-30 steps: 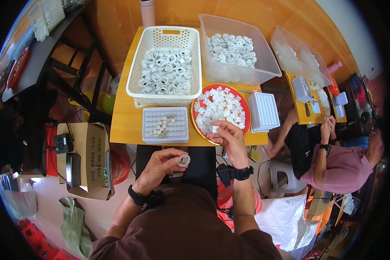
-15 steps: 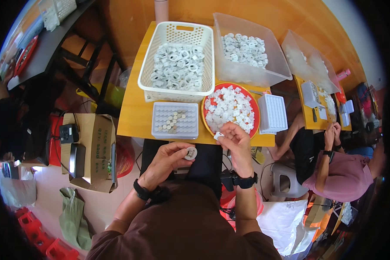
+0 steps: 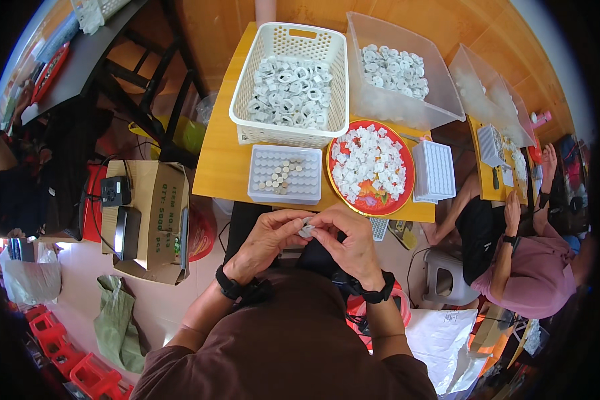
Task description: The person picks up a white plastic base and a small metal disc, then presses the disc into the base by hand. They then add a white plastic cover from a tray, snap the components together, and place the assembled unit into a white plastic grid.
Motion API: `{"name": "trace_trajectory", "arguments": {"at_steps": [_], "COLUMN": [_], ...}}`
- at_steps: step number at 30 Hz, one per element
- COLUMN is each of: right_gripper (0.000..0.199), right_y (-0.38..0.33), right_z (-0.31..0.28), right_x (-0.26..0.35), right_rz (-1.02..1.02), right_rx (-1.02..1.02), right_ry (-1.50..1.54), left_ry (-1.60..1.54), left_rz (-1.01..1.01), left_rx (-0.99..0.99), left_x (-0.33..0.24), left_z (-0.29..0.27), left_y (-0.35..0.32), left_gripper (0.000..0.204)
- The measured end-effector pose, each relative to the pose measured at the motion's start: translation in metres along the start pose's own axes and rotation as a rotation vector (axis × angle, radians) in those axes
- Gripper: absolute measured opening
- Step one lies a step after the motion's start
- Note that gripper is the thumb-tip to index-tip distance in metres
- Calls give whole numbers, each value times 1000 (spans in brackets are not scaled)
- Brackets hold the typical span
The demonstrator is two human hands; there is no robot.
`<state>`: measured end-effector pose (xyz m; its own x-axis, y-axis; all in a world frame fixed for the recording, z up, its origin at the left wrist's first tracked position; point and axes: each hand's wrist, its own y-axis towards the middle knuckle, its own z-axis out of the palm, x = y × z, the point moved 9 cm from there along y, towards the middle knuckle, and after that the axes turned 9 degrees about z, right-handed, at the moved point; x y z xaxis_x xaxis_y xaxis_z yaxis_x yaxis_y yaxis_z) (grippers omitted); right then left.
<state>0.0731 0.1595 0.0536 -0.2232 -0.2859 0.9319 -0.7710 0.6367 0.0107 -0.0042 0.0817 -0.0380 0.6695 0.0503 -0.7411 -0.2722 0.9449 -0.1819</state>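
My left hand (image 3: 268,240) pinches a small round white plastic part (image 3: 306,229) between thumb and fingers, in front of the table edge and over my lap. My right hand (image 3: 348,241) is closed at the same part's right side, fingertips touching it. The small white piece my right fingers carried is hidden now. Just beyond my hands, a red patterned plate (image 3: 365,201) bears a heap of small white plastic pieces (image 3: 373,160). Left of it, a white compartment tray (image 3: 260,175) has several small metallic discs (image 3: 285,172) in its cells.
A white perforated basket (image 3: 247,127) and a clear bin (image 3: 420,113), both with round white parts, stand behind. Stacked white trays (image 3: 437,170) sit right of the plate. A cardboard box (image 3: 150,220) is on the floor at left. Another person (image 3: 527,273) sits at a table on the right.
My right hand has come down and left from the plate's near edge to the round part in my left hand. The view has shifted slightly. The other person's hands have moved apart.
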Motion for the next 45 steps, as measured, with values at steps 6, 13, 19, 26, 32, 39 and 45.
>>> {"name": "trace_trajectory", "arguments": {"at_steps": [6, 13, 19, 26, 32, 39, 45], "right_gripper": [15, 13, 16, 23, 23, 17, 11], "right_y": [0, 2, -2, -14, -16, -21, -20], "right_z": [1, 2, 1, 8, -4, 2, 5], "right_x": [5, 8, 5, 12, -16, -40, -44], "right_rz": [-65, -109, -108, -247, 3, 173, 245], "right_rx": [24, 68, 1, -130, -214, -273, -288], "right_ry": [-27, -52, -108, -236, 75, 232, 209], "left_ry": [33, 36, 71, 189, 138, 213, 319], "left_rz": [-12, -27, -15, -14, 51, 75, 106], "left_rx": [4, 8, -2, 53, 2, -47, -74], "left_x": [2, 5, 1, -6, -14, -11, -12], "left_z": [0, 1, 5, 17, 18, 12, 5], "left_y": [-2, -2, -2, -1, 1, 2, 3], "left_gripper": [27, 26, 24, 22, 20, 18, 16]}}
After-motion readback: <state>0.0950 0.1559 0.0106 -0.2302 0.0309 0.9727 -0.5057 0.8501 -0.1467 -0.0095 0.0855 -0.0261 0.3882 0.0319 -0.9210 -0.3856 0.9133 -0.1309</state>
